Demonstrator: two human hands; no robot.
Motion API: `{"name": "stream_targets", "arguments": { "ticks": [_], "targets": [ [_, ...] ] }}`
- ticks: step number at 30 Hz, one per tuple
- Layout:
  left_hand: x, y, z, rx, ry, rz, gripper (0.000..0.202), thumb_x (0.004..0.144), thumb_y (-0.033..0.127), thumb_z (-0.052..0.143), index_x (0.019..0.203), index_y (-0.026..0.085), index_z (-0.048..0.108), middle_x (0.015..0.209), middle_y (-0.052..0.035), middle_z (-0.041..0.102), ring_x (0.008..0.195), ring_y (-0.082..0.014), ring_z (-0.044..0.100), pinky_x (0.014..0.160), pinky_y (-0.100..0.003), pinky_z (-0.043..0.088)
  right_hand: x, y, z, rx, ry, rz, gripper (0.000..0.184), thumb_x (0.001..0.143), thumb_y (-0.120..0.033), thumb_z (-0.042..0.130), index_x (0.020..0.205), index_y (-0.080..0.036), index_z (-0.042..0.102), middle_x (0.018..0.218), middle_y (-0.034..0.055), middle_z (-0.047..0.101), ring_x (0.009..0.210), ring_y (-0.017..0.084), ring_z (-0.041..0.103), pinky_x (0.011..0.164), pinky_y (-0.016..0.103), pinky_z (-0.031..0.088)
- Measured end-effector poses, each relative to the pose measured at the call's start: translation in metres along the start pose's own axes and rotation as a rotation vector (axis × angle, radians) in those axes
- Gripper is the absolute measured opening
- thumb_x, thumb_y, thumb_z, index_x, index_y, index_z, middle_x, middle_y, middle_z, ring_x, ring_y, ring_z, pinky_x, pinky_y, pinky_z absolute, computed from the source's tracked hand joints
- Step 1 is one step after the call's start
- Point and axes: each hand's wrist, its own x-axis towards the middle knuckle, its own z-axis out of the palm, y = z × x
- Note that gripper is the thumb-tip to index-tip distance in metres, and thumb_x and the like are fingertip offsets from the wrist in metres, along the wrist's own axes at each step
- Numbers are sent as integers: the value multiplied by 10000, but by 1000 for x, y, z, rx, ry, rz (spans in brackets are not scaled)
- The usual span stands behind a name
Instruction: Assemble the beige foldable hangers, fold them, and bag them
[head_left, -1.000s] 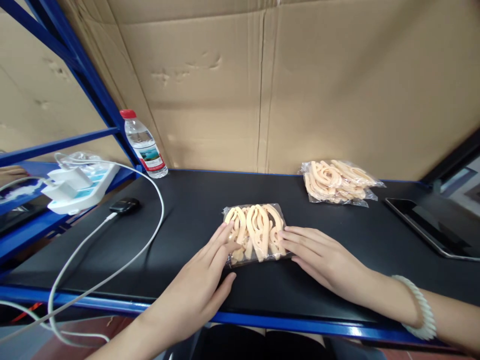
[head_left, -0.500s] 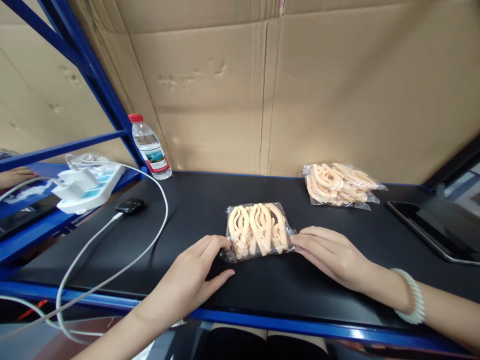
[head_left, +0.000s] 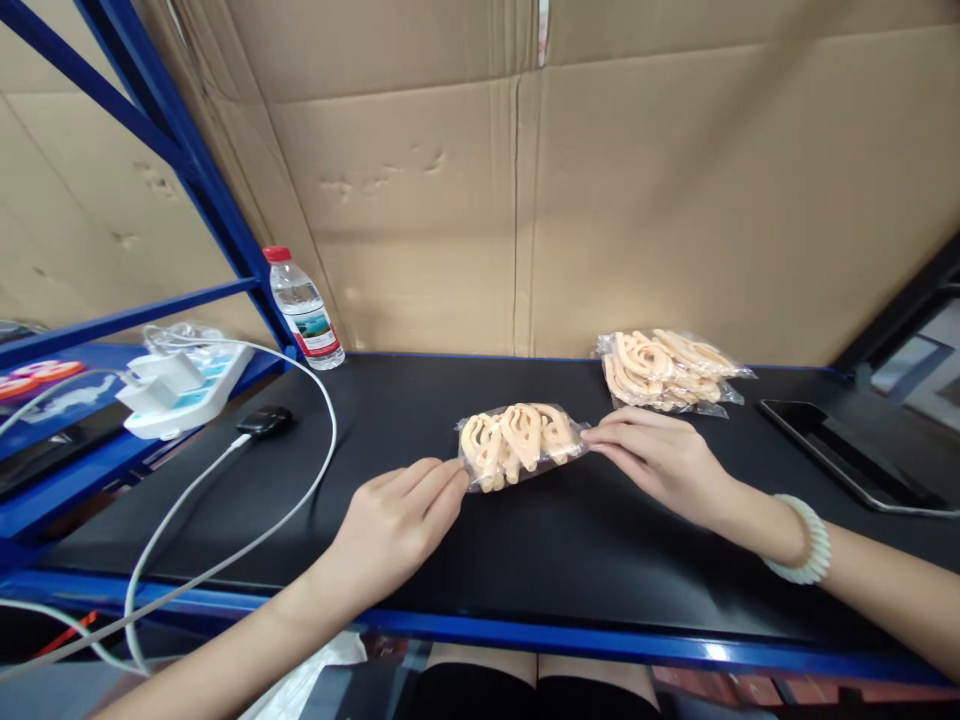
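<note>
A clear plastic bag of peach-coloured folding hangers (head_left: 521, 442) is in front of me, tilted toward me and seemingly a little off the black table. My left hand (head_left: 409, 520) pinches its lower left corner, fingers closed. On the opposite side, my right hand (head_left: 660, 458) grips the bag's right edge between thumb and fingertips. Behind my right hand lies a stack of similar bags of hangers (head_left: 664, 370), near the cardboard wall.
A water bottle (head_left: 304, 315) with a red cap stands at the back left. A white power strip (head_left: 187, 390), a white cable (head_left: 330, 440) and a small black device (head_left: 264, 421) are on the left. At right lies a dark tablet (head_left: 855, 455). Cardboard (head_left: 412, 220) forms the back wall.
The bag has tilted up and its far side looks foreshortened. My left hand has closed on its corner, thumb drawn in. My right hand has moved slightly up with the bag's edge.
</note>
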Motion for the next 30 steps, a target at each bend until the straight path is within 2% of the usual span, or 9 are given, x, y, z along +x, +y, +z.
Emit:
{"name": "stream_targets", "arguments": {
  "ticks": [10, 14, 19, 21, 23, 25, 27, 28, 30],
  "targets": [
    [36, -61, -34, 170, -60, 36, 270, 880, 21, 359, 929, 153, 590, 895, -63, 699, 787, -195, 664, 568, -262, 472, 58, -1, -25, -45, 184, -69, 202, 899, -82, 529, 834, -187, 689, 793, 38, 735, 759, 170, 678, 696, 296, 534],
    [43, -78, -58, 38, -126, -51, 294, 799, 17, 346, 894, 165, 582, 876, -65, 678, 770, -187, 643, 626, -271, 478, 80, -16, -38, 59, 108, 151, 181, 866, -113, 560, 754, -184, 683, 680, -3, 696, 599, 122, 626, 579, 243, 480],
    [55, -111, -77, -230, -251, -227, 233, 823, 111, 355, 761, 182, 568, 753, -26, 655, 702, -157, 602, 657, -271, 444, 115, -21, -42, 530, -144, 505, 154, 848, -149, 584, 706, -149, 643, 588, -18, 611, 531, 91, 578, 522, 205, 466],
    [63, -133, -67, -348, -446, -343, 254, 878, 171, 369, 726, 172, 572, 731, -11, 646, 710, -148, 598, 684, -262, 448, 131, -9, -28, 722, -304, 670, 108, 857, -160, 608, 763, -134, 656, 631, -2, 623, 570, 91, 589, 558, 203, 489],
    [69, -156, -44, -386, -653, -427, 268, 907, 175, 391, 735, 158, 596, 745, -1, 646, 740, -144, 609, 709, -255, 464, 147, 8, -2, 803, -431, 858, 88, 866, -116, 602, 794, -118, 652, 716, 22, 644, 623, 87, 600, 638, 211, 517],
    [72, -176, -11, -378, -753, -473, 261, 933, 184, 435, 771, 133, 633, 767, -11, 658, 745, -150, 628, 710, -273, 499, 160, 26, 33, 779, -481, 935, 81, 897, -143, 591, 903, -92, 653, 861, 68, 666, 717, 114, 628, 710, 260, 541],
    [72, -192, 25, -351, -835, -525, 192, 936, 283, 553, 1009, 124, 633, 973, -54, 664, 834, -174, 645, 746, -350, 543, 169, 40, 69, 741, -523, 992, 259, 929, -295, 590, 1136, -140, 601, 1106, 77, 635, 909, 181, 643, 773, 366, 556],
    [71, -197, 42, -334, -868, -549, 277, 927, 324, 580, 1133, 140, 599, 1105, -79, 636, 921, -201, 641, 786, -390, 552, 172, 45, 85, 715, -535, 1012, 320, 930, -322, 587, 1200, -150, 575, 1180, 92, 609, 977, 207, 631, 816, 403, 547],
    [67, -207, 69, -293, -912, -596, 317, 930, 323, 576, 1202, 160, 573, 1203, -96, 601, 1004, -227, 623, 839, -427, 543, 176, 53, 114, 643, -550, 1045, 342, 930, -328, 585, 1226, -159, 562, 1218, 95, 592, 1017, 222, 620, 844, 428, 536]
  ]
}}
